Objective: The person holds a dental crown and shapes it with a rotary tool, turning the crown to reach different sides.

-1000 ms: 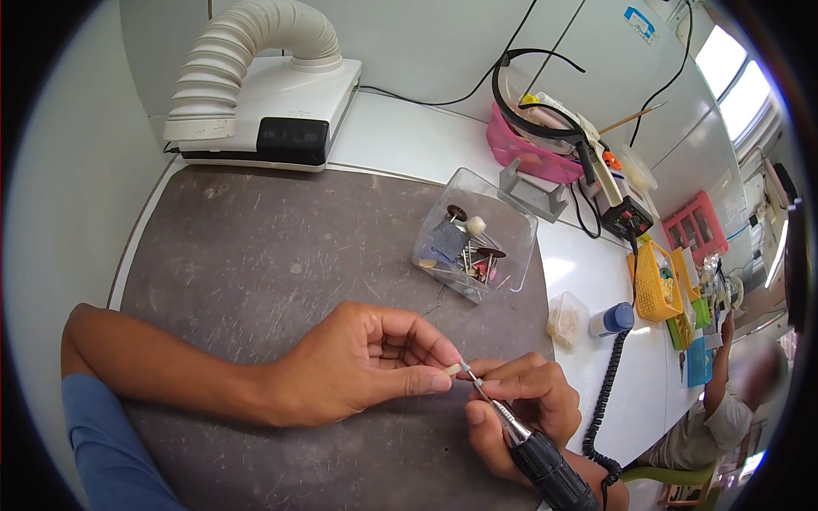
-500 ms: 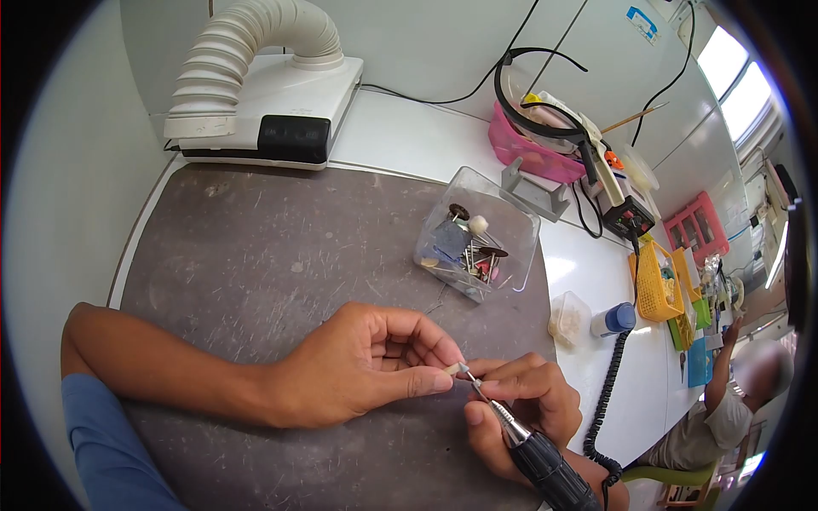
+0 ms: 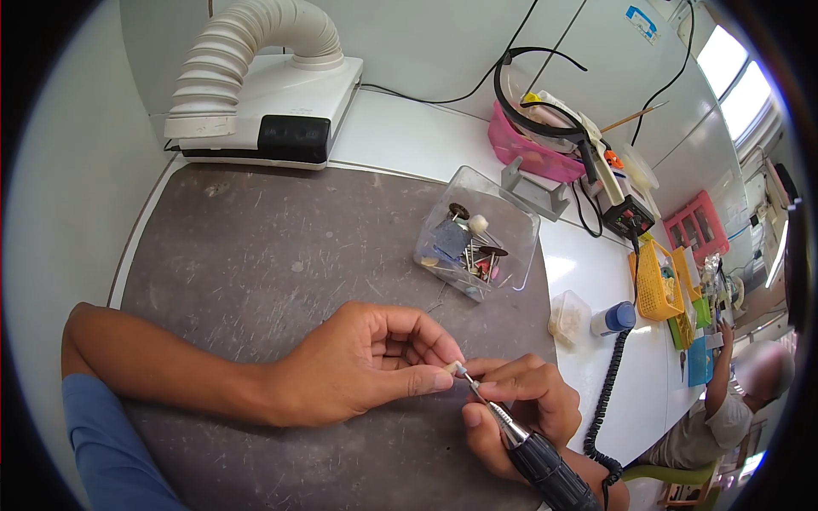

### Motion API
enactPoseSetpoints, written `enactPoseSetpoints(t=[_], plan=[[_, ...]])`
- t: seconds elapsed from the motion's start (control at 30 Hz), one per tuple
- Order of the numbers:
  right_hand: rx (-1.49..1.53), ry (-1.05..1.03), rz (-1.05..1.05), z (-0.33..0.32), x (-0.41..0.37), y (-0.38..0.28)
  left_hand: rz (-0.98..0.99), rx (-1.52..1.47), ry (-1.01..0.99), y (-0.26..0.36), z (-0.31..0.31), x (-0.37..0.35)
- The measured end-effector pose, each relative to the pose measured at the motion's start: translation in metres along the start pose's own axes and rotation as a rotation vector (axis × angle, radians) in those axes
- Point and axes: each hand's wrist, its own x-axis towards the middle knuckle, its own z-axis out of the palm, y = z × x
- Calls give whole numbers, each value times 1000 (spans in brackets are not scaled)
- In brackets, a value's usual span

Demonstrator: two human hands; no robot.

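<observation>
My right hand (image 3: 524,404) is closed around a black and silver rotary handpiece (image 3: 545,464), held like a pen. A thin shank with a small pale grinding tip (image 3: 461,370) sticks out of its nose. Between thumb and fingertips, my left hand (image 3: 358,366) pinches a small cream-coloured piece (image 3: 451,368), mostly covered by the fingers; its exact kind is too small to make out. The grinding tip meets the piece, or is right beside it. Both hands are low over a scratched dark grey mat (image 3: 256,230).
Behind my hands stands a clear plastic box (image 3: 430,255) of mounted discs and burs. A white unit with a ribbed hose (image 3: 247,51) is at the back left. To the right are a small clear tub (image 3: 569,319), a blue-capped bottle (image 3: 613,319), a coiled cord (image 3: 603,409) and a seated person (image 3: 716,426).
The grinding tip has shifted slightly against the cream-coloured piece, and both hands keep almost the same place. The other person's raised arm has lowered a little.
</observation>
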Motion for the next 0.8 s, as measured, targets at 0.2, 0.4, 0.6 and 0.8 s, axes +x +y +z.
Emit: enactPoseSetpoints(t=[0.2,0.4,0.6,0.8], plan=[[3,14,-4,1,0,1,5,11,-6,0,-1,0],[-28,15,13,1,1,-2,1,11,-4,1,0,0],[-9,28,-1,2,1,0,2,13,-4,0,0,0],[-32,18,-10,1,1,0,4,1,-6,0,0,0]])
